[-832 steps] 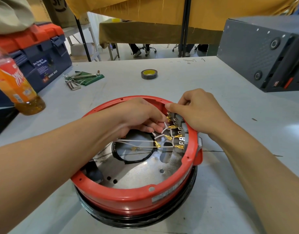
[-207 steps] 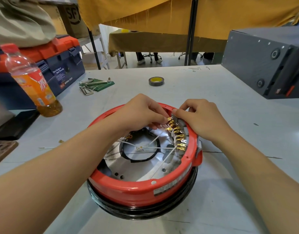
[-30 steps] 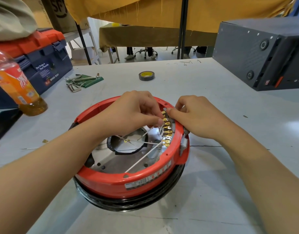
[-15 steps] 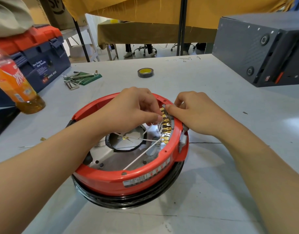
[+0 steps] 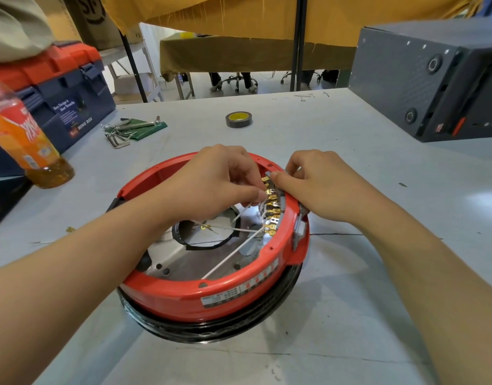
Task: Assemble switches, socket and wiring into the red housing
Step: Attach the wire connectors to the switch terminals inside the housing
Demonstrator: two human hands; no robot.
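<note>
The round red housing (image 5: 189,295) lies open side up on the grey table, on a black ring. A row of brass terminals (image 5: 272,212) on the grey switch block lines its inner right wall, with white wires (image 5: 233,254) running across the metal floor. My left hand (image 5: 214,184) reaches inside from the left and pinches a white wire's brass connector at the terminal row. My right hand (image 5: 322,187) grips the housing's right rim, thumb pressed on top of the switch block, fingers curled over the outside.
An orange drink bottle (image 5: 25,140) stands at the left, a blue and red toolbox (image 5: 56,90) behind it. Hex keys on a green pouch (image 5: 133,129) and a tape roll (image 5: 238,119) lie farther back. A dark grey machine box (image 5: 433,79) fills the right rear.
Both hands stay at the terminal row; the left fingers have shifted slightly along the brass connectors. The view has shifted a little; the housing has not moved.
</note>
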